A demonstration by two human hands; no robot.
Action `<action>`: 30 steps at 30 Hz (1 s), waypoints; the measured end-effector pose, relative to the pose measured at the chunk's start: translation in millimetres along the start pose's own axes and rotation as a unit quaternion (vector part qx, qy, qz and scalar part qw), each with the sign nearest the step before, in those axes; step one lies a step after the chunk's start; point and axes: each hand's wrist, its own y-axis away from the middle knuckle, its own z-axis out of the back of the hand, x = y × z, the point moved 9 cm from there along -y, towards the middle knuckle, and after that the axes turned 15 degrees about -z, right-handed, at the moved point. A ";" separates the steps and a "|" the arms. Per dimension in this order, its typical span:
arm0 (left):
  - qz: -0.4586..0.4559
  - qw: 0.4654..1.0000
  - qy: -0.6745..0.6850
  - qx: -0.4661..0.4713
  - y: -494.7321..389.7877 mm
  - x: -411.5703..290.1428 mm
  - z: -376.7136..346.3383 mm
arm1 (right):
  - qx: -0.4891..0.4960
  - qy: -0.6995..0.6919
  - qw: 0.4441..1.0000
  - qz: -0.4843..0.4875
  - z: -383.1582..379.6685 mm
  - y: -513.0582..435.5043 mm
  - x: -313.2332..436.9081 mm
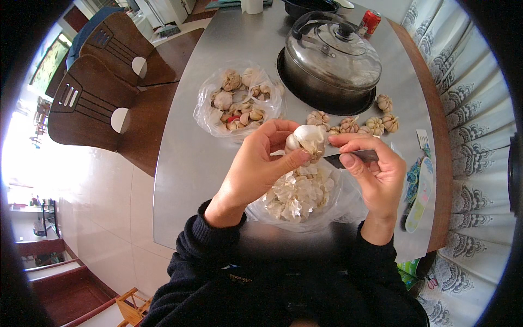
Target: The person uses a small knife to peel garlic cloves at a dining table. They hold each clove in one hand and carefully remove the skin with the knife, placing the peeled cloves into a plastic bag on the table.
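My left hand (253,167) grips a whole garlic bulb (307,139), partly covered by white papery skin. Close to its right side is my right hand (374,171), with a dark knife blade (334,160) held between thumb and fingers; its handle is hidden. Below both hands, a clear plastic bag (347,204) spreads around a heap of loose garlic skins (298,196). Farther off to the left, another plastic bag (200,112) contains garlic bulbs (223,100), separate cloves (245,118) and a small red piece. Several bulbs with bared cloves (349,124) lie beyond my right hand.
A lidded metal pot (333,65) stands on a dark round base at the back right of the metal-topped table (179,171). Behind it is a red can (369,23). A patterned strip (421,196) lies near the right edge. Wooden chairs (94,106) flank the left side.
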 end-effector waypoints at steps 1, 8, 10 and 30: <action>0.000 1.000 -0.013 0.005 0.1 -1.8 -0.9 | 0.002 0.000 1.000 -0.005 -1.0 -0.8 -1.0; -0.004 0.997 -0.074 0.008 0.7 -8.3 -0.6 | -0.005 0.034 0.999 0.037 -3.5 -0.3 7.6; -0.015 0.995 -0.102 0.009 0.3 -10.4 0.1 | -0.005 0.035 0.999 0.032 -3.4 -0.3 7.8; 0.008 0.992 -0.097 0.082 2.5 -7.7 -7.9 | -0.052 -0.041 0.997 -0.038 -0.8 -0.5 -9.5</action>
